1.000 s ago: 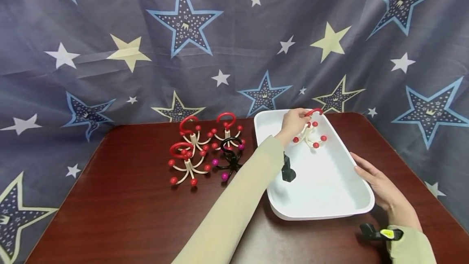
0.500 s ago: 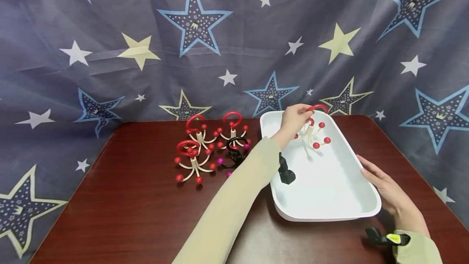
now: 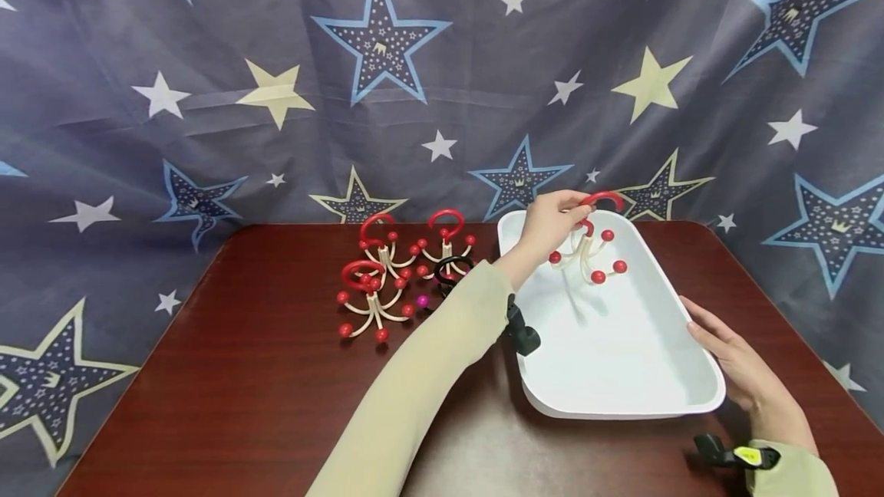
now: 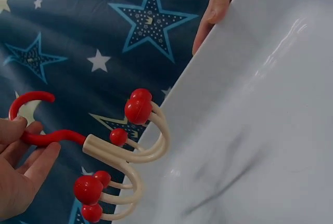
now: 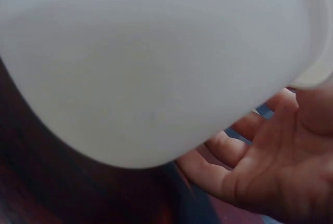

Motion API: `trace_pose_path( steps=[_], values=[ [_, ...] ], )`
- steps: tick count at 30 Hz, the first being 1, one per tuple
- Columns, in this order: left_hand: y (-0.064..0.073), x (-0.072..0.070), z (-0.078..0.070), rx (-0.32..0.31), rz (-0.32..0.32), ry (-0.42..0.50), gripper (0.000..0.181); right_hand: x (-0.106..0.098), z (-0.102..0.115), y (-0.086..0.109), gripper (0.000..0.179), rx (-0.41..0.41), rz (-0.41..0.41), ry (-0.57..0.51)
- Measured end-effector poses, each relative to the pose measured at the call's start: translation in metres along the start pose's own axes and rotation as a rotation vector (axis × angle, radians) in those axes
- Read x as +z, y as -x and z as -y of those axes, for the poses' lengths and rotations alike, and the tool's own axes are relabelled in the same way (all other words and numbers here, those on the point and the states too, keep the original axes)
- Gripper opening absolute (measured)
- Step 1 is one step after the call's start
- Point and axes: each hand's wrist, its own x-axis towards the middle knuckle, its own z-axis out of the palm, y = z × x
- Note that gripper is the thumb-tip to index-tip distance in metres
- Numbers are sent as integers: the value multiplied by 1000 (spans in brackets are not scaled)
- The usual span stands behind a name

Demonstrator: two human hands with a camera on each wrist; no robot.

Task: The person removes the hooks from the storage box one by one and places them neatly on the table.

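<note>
My left hand (image 3: 549,225) pinches the red hook end of a multi-armed hanging hook (image 3: 585,253), over the far part of a white tray (image 3: 621,363). In the left wrist view the cream arms of that hanging hook (image 4: 117,154) end in red balls, and its shadow falls on the tray floor, apart from it. Against the outer right side of the tray lies my right hand (image 3: 739,374), its fingers loosely extended along the wall. The right wrist view has that hand (image 5: 265,172) beside the tray's underside (image 5: 130,78); some fingertips are hidden behind it.
Left of the tray stand three more red-and-cream hanging hooks (image 3: 374,305) on the brown table (image 3: 228,374). A black hanging hook (image 3: 450,261) with magenta balls is mostly hidden behind my left sleeve (image 3: 428,359). A star-patterned curtain (image 3: 207,121) hangs behind the table.
The left hand has raised the hanging hook slightly above the tray floor. The head view has turned a little left. My right hand keeps its place at the tray's side.
</note>
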Motion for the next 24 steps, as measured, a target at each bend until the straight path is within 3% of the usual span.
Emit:
trace_pose_path(
  steps=[9,17,24],
  values=[
    [21,-26,-13,28,36,59,21,1,2,-1,46,0,5,9],
    [47,-52,-19,127,78,143,23,1,2,0,46,11,-3,50],
    [69,-76,-24,127,79,145,22,-1,4,-2,44,-16,11,3]
  ],
)
